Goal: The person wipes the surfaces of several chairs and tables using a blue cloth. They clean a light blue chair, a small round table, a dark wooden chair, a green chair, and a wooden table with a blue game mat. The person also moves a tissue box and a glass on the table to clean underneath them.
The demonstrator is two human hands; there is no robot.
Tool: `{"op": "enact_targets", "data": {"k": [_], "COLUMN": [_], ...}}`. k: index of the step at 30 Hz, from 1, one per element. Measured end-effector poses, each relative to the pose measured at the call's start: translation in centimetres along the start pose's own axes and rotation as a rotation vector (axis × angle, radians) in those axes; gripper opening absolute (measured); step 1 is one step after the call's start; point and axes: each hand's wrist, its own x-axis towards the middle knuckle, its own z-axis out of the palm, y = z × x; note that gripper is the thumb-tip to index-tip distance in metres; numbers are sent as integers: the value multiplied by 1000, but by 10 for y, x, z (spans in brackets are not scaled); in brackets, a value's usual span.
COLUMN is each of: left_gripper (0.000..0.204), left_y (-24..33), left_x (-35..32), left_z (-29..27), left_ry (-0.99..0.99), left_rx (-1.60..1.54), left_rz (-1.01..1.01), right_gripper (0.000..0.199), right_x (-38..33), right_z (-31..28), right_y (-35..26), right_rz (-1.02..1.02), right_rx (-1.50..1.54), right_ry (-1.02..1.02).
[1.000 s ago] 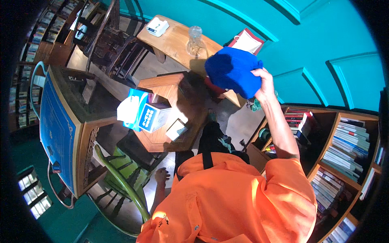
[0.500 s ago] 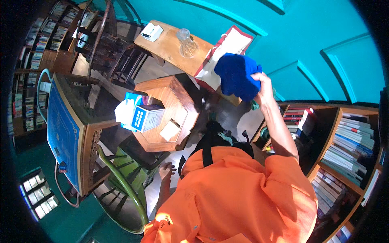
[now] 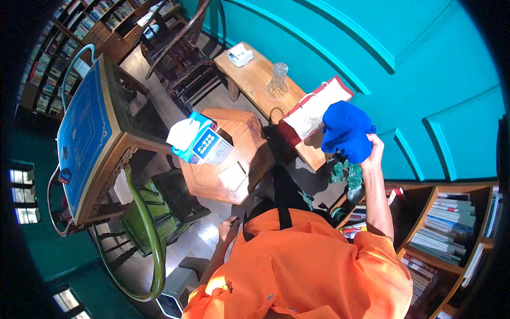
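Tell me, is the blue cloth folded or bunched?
Bunched: the blue cloth hangs crumpled from the right hand, with no flat folds.

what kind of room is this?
Likely a reading room or study in a home or small library: bookshelves packed with books, carved wooden chair, low wooden tables. The right hand holds a blue cloth.

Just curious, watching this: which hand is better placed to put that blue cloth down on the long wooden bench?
Probably the right hand. It already grips the blue cloth, raised just above the long wooden bench beside the red-trimmed bag. The left hand hangs low by the person's side, holding nothing, farther from the bench.
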Motion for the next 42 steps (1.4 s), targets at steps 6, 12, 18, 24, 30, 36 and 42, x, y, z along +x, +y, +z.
{"op": "enact_targets", "data": {"k": [6, 12, 18, 24, 30, 36, 42], "left_gripper": [25, 26, 27, 40, 54, 73, 83], "left_y": [113, 273, 368, 385, 351, 338, 352], "left_x": [-3, 24, 199, 442, 617, 724, 784], "left_z": [-44, -128, -177, -168, -122, -95, -86], "left_ry": [-54, 76, 207, 247, 287, 326, 115], "left_rx": [74, -8, 88, 394, 586, 793, 939], "left_rz": [156, 454, 629, 484, 375, 306, 201], "right_gripper": [45, 49, 39, 42, 55, 65, 70], "right_x": [42, 128, 291, 478, 590, 608, 618], "right_z": [33, 152, 251, 266, 218, 138, 128], "right_y": [-4, -26, -10, 73, 173, 259, 259], "right_rz": [30, 59, -104, -149, 3, -115, -273], "right_rx": [-94, -173, -324, -718, -1335, -2252, -2289], "right_ry": [-71, -292, -430, -439, -612, -1146, -1215]}}
